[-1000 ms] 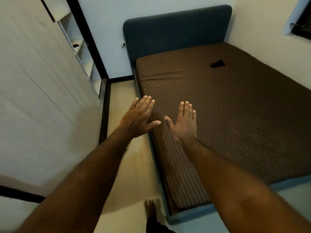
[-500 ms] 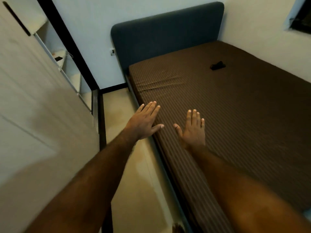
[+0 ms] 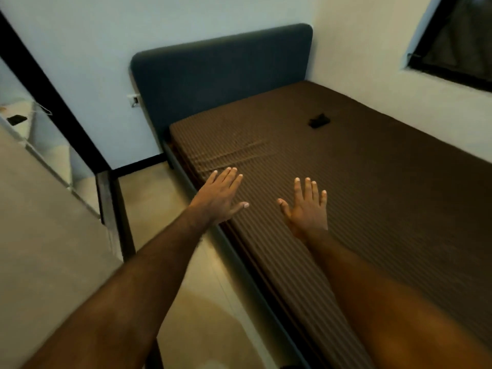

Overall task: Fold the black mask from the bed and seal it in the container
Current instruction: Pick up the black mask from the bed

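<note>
Your left hand [image 3: 222, 195] and right hand [image 3: 308, 206] are both flat, fingers spread, holding nothing, out in front over the near edge of the wide bed with the brown striped sheet [image 3: 372, 209]. The small crumpled black fabric mask [image 3: 319, 120] lies far up the bed, toward the dark blue padded headboard [image 3: 221, 83] and the wall side, well apart from both hands. Step in hand looks like the reach and pick-up. You probably have to lean or step further along the bed; the right hand is the nearer one. Pinch the mask by an edge or strap so it hangs open for folding, don't ball it up. No container is in view, so find it before you fold.
</note>
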A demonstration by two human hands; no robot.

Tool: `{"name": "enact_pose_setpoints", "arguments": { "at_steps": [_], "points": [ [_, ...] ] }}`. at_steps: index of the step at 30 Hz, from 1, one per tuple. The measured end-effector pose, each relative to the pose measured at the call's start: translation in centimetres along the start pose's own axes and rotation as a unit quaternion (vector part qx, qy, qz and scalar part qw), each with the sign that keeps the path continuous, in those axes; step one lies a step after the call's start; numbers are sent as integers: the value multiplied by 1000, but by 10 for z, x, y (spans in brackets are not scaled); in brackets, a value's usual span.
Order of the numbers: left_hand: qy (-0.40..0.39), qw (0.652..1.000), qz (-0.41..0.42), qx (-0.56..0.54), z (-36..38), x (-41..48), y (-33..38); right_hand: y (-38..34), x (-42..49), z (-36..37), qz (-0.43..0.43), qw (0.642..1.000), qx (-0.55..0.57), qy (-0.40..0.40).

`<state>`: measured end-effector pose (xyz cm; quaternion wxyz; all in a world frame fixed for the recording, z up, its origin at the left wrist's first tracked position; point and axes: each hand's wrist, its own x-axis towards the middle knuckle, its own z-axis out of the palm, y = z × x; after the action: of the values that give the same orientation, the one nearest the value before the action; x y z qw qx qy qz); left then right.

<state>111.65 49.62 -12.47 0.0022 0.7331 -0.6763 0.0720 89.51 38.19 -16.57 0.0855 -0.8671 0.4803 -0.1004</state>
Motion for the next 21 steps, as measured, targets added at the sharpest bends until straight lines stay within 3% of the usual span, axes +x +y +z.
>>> {"name": "enact_pose_setpoints", "arguments": {
  "at_steps": [9, 21],
  "points": [
    [-33, 996, 77, 14, 30, 110, -106, -63, 107, 41, 59, 998, 12, 11],
    [-60, 988, 142, 25, 61, 321, -187, -56, 308, 65, 122, 993, 12, 3]
  ]
}}
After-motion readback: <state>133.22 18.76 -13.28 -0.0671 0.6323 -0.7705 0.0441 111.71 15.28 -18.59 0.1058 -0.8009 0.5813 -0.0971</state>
